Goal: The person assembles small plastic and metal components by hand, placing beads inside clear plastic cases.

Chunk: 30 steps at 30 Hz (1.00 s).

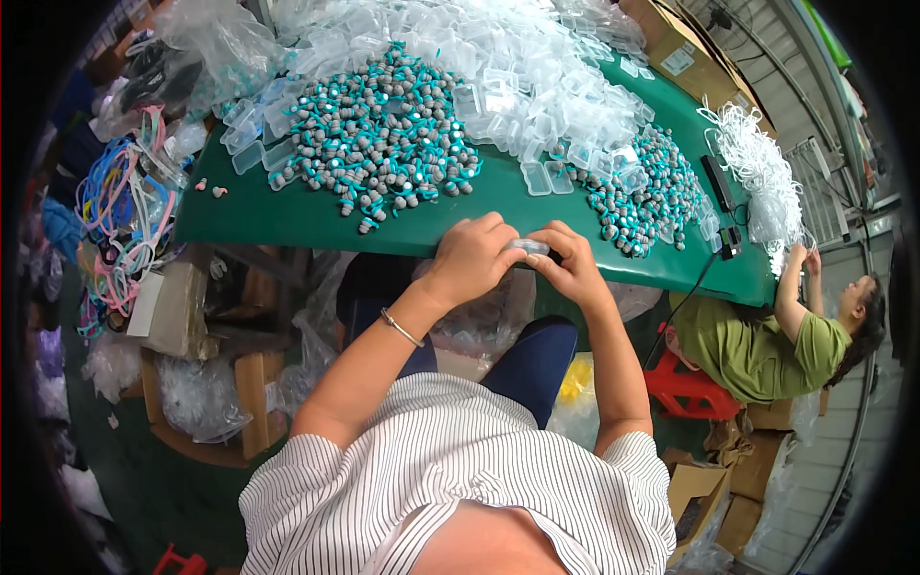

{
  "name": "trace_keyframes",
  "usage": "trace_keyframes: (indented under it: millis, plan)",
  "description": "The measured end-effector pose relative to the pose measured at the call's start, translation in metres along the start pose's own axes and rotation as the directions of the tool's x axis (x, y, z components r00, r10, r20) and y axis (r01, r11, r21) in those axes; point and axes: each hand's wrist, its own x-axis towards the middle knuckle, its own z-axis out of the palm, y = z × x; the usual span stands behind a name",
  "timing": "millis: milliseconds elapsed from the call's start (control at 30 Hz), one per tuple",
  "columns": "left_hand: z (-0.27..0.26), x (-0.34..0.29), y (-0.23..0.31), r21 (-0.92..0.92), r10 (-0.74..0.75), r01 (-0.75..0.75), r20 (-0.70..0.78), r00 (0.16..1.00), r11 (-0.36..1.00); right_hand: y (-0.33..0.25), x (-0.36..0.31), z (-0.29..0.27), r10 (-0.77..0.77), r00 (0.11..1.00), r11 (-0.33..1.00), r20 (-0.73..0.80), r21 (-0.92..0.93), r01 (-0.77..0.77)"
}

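Note:
At the table's front edge, a small clear plastic case [528,246] is pinched between the fingers of both my hands. My left hand [472,257] grips its left end, and my right hand [573,266] closes on the right end. Fingers cover much of it, and what lies inside is too small to tell. Beyond my left hand spreads a large pile of small grey-and-teal pieces [383,134] that look like earplugs. A smaller pile of the same pieces [647,192] lies beyond my right hand. Behind both is a wide heap of clear plastic cases [537,81].
The green table [335,220] spans my front. Two small pink pieces [219,192] sit near its left end. At the right lie white cords [762,163] and a black power strip [719,182]; a co-worker [767,345] sits there. Colourful tubing [125,220] hangs at left.

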Motion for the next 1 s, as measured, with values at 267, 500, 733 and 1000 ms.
trace_keyframes:
  millis: [267, 500, 733, 1000]
  plan:
    - [0.017, -0.043, 0.027, 0.158, 0.07, -0.09, 0.132, 0.989, 0.983, 0.019, 0.043, 0.008, -0.212, 0.928, 0.845, -0.307, -0.535, 0.016]
    - [-0.032, -0.005, 0.011, 0.339, -0.037, 0.082, -0.138, 0.99, 0.937, 0.007, 0.022, 0.018, -0.221, 0.95, 0.892, -0.222, -0.44, 0.105]
    - [-0.025, 0.026, -0.036, 0.551, -0.044, 0.168, -0.23, 0.972, 0.818, -0.008, 0.013, 0.011, -0.291, 0.953, 0.915, -0.087, -0.315, 0.251]
    - [-0.019, 0.03, -0.032, 0.595, -0.022, 0.148, -0.213, 0.977, 0.79, -0.005, 0.047, 0.015, -0.265, 0.935, 0.878, -0.237, -0.46, 0.132]
